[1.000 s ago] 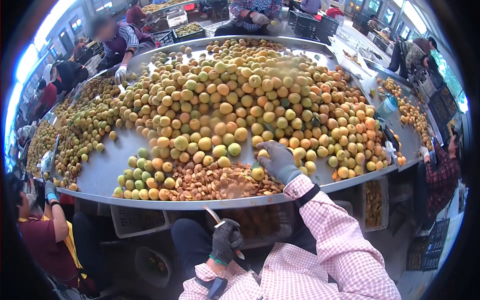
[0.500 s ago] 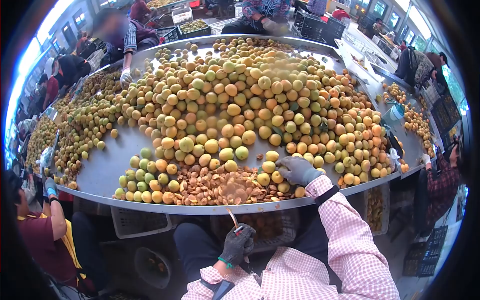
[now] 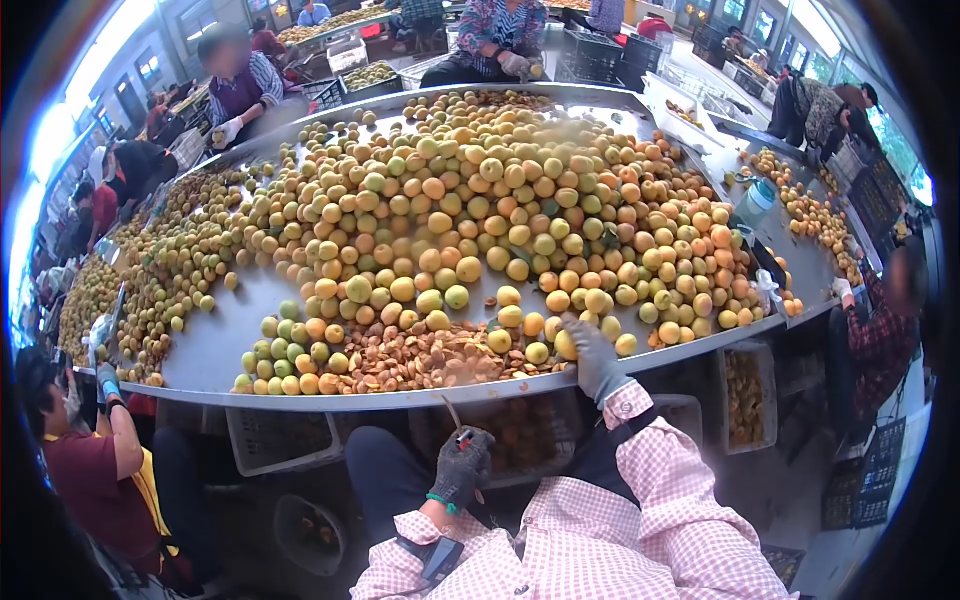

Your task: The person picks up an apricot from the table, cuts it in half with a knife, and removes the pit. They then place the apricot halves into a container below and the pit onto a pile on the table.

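My left hand (image 3: 465,462), in a dark grey glove, is closed around a small knife (image 3: 452,411) below the table's front edge; its thin blade points up toward the rim. My right hand (image 3: 597,362), in a grey glove, is at the table's front edge with its fingers curled against a yellow apricot (image 3: 567,345). The thumb side is partly hidden. Left of it lies a heap of brown apricot pits (image 3: 430,358). Greenish apricots (image 3: 283,350) sit at the heap's left side. A large pile of apricots (image 3: 450,215) spreads behind.
The metal table (image 3: 207,345) has a raised rim before my lap. Beneath it stand plastic crates (image 3: 285,440) and a bucket (image 3: 308,535). A teal-lidded container (image 3: 755,203) stands to the right. Co-workers are at the left (image 3: 110,470), right (image 3: 880,330) and far side (image 3: 495,45).
My right hand has drawn closer to the front rim with an apricot at its fingers. My left hand stays low with the knife. The view has shifted; the far-left co-worker's hand has pulled back.
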A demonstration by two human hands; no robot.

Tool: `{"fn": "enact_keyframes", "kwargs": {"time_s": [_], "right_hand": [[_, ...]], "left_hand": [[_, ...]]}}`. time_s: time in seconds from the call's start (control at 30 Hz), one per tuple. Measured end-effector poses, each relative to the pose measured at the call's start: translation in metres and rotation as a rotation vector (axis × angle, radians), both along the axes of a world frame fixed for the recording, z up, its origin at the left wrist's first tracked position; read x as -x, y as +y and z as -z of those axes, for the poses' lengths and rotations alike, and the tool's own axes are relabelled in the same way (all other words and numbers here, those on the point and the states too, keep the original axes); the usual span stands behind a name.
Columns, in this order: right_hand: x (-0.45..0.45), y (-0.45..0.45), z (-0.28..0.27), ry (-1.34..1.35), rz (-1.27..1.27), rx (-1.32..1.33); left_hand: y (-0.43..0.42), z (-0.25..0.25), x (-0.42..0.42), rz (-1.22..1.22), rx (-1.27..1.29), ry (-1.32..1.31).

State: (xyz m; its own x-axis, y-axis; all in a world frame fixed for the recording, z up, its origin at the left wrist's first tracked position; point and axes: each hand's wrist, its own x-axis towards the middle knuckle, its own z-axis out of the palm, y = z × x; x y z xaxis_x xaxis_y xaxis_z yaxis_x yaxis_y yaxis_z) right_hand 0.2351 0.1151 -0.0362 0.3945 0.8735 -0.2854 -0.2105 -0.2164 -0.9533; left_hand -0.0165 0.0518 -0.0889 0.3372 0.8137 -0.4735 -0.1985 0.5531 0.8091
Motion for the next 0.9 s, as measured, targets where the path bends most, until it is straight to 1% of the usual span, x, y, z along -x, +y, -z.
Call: {"fn": "enact_keyframes", "kwargs": {"time_s": [0.07,0.1,0.17,0.2,0.27,0.3,0.33,0.4,0.43,0.47,0.53,0.57,0.67,0.7,0.73,0.77,0.8,0.87,0.9], "right_hand": [[-0.001,0.002,0.03,-0.462,0.039,-0.012],[0.002,0.0,0.024,-0.459,0.04,-0.015],[0.007,-0.009,0.009,-0.426,0.03,-0.211],[0.007,-0.012,0.005,-0.424,0.03,-0.212],[0.008,-0.023,-0.001,0.333,-0.028,-0.137],[0.012,-0.027,-0.012,0.486,0.01,-0.134],[0.012,-0.034,-0.017,0.488,0.016,-0.135],[0.012,-0.044,-0.02,0.568,-0.055,-0.239],[0.011,-0.046,-0.016,0.781,-0.007,-0.208],[0.01,-0.05,-0.018,0.782,-0.004,-0.209],[0.006,-0.06,-0.025,1.038,-0.138,-0.185],[-0.001,-0.064,-0.01,1.031,-0.286,-0.27],[0.005,-0.075,-0.033,0.994,-0.21,-0.26],[0.002,-0.076,-0.029,0.946,-0.193,-0.275],[-0.001,-0.079,-0.026,0.954,-0.209,-0.27],[-0.004,-0.079,-0.023,0.885,-0.138,-0.301],[-0.005,-0.079,-0.018,0.822,-0.073,-0.33],[-0.01,-0.074,-0.006,0.58,0.034,-0.412],[-0.023,-0.07,0.002,0.75,0.088,-0.365]], "left_hand": [[0.0,-0.002,-0.001,-0.046,0.058,-0.082],[-0.001,-0.003,-0.001,-0.047,0.055,-0.079],[-0.003,-0.007,0.0,-0.051,0.093,-0.119],[-0.004,-0.011,-0.001,-0.051,0.093,-0.116],[-0.005,-0.018,-0.003,-0.022,0.018,-0.049],[-0.005,-0.02,-0.004,-0.019,0.019,-0.047],[-0.005,-0.021,-0.005,-0.001,-0.005,-0.054],[-0.004,-0.025,-0.009,0.02,-0.031,-0.057],[-0.004,-0.029,-0.012,0.019,-0.046,-0.052],[-0.005,-0.033,-0.014,0.019,-0.061,-0.047],[-0.005,-0.037,-0.015,0.041,-0.057,-0.065],[-0.005,-0.039,-0.016,0.059,-0.052,-0.082],[-0.007,-0.044,-0.017,0.082,0.002,-0.08],[-0.009,-0.04,-0.018,0.074,0.002,-0.076],[-0.011,-0.032,-0.021,0.066,-0.084,0.012],[-0.013,-0.027,-0.022,0.046,-0.172,0.105],[-0.015,-0.027,-0.022,0.01,-0.177,0.121],[-0.017,-0.028,-0.022,0.074,-0.2,0.143],[-0.018,-0.033,-0.02,0.039,-0.2,0.158]]}}
